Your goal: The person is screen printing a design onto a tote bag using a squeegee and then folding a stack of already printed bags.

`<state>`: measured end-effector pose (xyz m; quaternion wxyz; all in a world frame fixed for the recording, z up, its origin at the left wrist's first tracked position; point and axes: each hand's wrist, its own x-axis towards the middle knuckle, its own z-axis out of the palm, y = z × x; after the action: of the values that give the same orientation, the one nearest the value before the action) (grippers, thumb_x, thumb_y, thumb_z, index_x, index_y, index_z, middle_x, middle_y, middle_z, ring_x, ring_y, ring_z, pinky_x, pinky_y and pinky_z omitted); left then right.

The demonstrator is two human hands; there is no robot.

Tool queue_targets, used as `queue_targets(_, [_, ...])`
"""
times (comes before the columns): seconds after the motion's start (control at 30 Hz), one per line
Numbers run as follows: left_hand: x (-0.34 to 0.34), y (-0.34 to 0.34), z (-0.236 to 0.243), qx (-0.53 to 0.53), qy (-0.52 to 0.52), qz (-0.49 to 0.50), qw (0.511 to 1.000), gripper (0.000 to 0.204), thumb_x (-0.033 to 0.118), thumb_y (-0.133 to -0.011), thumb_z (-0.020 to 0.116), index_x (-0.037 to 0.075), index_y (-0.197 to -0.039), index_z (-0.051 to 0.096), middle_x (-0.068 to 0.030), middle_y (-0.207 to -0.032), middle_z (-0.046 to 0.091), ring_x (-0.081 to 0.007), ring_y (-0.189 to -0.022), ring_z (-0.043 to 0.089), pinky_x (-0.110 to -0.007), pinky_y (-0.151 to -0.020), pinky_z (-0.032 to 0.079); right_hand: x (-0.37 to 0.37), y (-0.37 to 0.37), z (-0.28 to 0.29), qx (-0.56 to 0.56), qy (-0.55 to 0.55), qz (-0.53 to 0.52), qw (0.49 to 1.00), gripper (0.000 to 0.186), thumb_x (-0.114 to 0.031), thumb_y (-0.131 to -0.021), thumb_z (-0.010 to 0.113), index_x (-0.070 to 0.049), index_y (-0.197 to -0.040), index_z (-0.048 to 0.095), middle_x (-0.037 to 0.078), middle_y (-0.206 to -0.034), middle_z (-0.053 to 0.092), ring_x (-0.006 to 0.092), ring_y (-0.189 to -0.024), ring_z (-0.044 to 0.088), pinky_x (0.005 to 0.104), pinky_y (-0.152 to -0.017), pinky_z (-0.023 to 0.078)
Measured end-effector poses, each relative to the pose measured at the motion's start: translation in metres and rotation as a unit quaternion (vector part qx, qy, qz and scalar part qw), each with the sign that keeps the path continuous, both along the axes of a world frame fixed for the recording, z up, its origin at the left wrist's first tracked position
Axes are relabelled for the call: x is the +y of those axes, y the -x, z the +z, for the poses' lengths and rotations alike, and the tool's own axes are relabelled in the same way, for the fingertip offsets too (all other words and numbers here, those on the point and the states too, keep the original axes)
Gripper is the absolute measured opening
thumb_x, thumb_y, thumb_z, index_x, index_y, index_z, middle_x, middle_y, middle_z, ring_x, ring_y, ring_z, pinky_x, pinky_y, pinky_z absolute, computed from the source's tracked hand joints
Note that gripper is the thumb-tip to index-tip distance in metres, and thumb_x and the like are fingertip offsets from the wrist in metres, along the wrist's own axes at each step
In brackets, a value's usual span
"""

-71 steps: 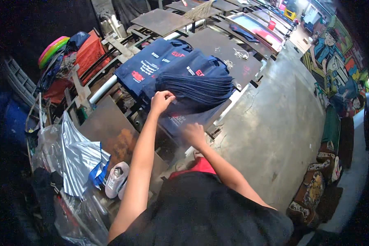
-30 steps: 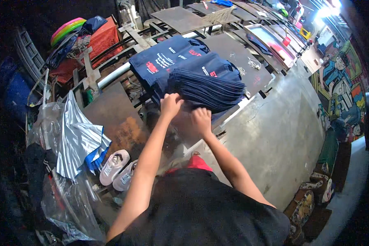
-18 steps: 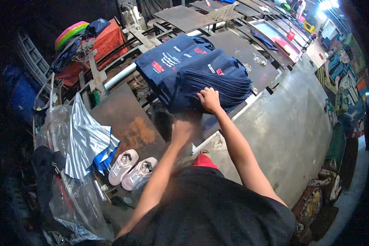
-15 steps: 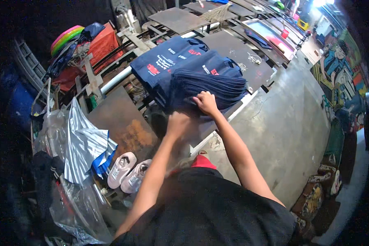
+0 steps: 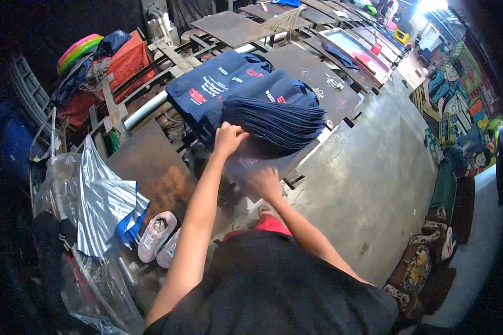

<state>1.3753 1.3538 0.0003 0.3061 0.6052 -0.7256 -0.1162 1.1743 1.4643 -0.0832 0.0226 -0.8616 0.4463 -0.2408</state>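
A thick fanned stack of navy cloth bags [image 5: 279,124] lies on the table before me, its many folded edges curving to the right. Under and behind it are more navy tote bags [image 5: 207,84] with white and red print; dark handle loops show on some. At the stack's near left corner, my left hand [image 5: 229,138] has its fingers closed on the edge of the bags. My right hand [image 5: 262,183] is nearer to me, below the stack's front edge. Motion smears its fingers, and what they touch is unclear.
Metal plates [image 5: 235,28] on frames run away from me, with a straw broom [image 5: 282,21] on them. A rusty plate [image 5: 151,167], silver sheet [image 5: 103,195] and pale shoes [image 5: 156,237] are at left. Concrete floor [image 5: 369,178] stretches along the right, beside a painted panel [image 5: 452,100].
My left hand has moved forward onto the stack's left corner. The right hand has left the stack and come back toward me. The bags look fanned out a little differently.
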Motion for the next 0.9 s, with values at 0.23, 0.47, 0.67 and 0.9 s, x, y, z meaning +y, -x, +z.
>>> queue_targets(0.23, [0.072, 0.026, -0.017, 0.166, 0.19, 0.077, 0.965, 0.026, 0.023, -0.081, 0.074, 0.01, -0.102, 0.067, -0.0086, -0.1, 0.065, -0.0316, -0.095, 0.058, -0.046, -0.084, 0.044, -0.104, -0.018, 0.081, -0.07, 0.172, -0.054, 0.981, 0.028, -0.031, -0.083, 0.071, -0.008, -0.072, 0.061, 0.01, -0.093, 0.055, 0.0277, -0.085, 0.053, 0.0409, -0.074, 0.041])
queue_targets(0.47, [0.136, 0.031, -0.087, -0.033, 0.034, 0.042, 0.998, 0.017, 0.023, -0.084, 0.066, 0.012, -0.096, 0.068, -0.0078, -0.101, 0.067, -0.0283, -0.1, 0.057, -0.044, -0.083, 0.043, -0.153, -0.018, 0.062, -0.124, -0.005, 0.024, 0.992, 0.031, -0.033, -0.082, 0.073, -0.004, -0.073, 0.065, 0.012, -0.093, 0.056, 0.0328, -0.084, 0.058, 0.0445, -0.071, 0.049])
queue_targets(0.67, [0.087, 0.012, -0.03, 0.067, 0.196, 0.122, 0.971, 0.007, 0.017, -0.087, 0.063, 0.011, -0.086, 0.068, -0.005, -0.09, 0.068, -0.0281, -0.09, 0.059, -0.042, -0.081, 0.043, -0.131, -0.009, 0.062, -0.138, -0.03, 0.045, 0.989, 0.034, -0.035, -0.082, 0.074, -0.004, -0.071, 0.064, 0.013, -0.091, 0.054, 0.0326, -0.084, 0.057, 0.043, -0.071, 0.048])
queue_targets(0.9, [0.043, -0.001, 0.025, 0.222, 0.304, 0.189, 0.907, 0.012, 0.015, -0.091, 0.065, 0.005, -0.096, 0.066, -0.0081, -0.096, 0.065, -0.0262, -0.089, 0.057, -0.036, -0.082, 0.044, -0.012, 0.033, 0.062, -0.293, -0.017, -0.02, 0.956, 0.027, -0.021, -0.083, 0.073, -0.001, -0.073, 0.058, 0.015, -0.085, 0.054, 0.0341, -0.08, 0.055, 0.0418, -0.072, 0.044])
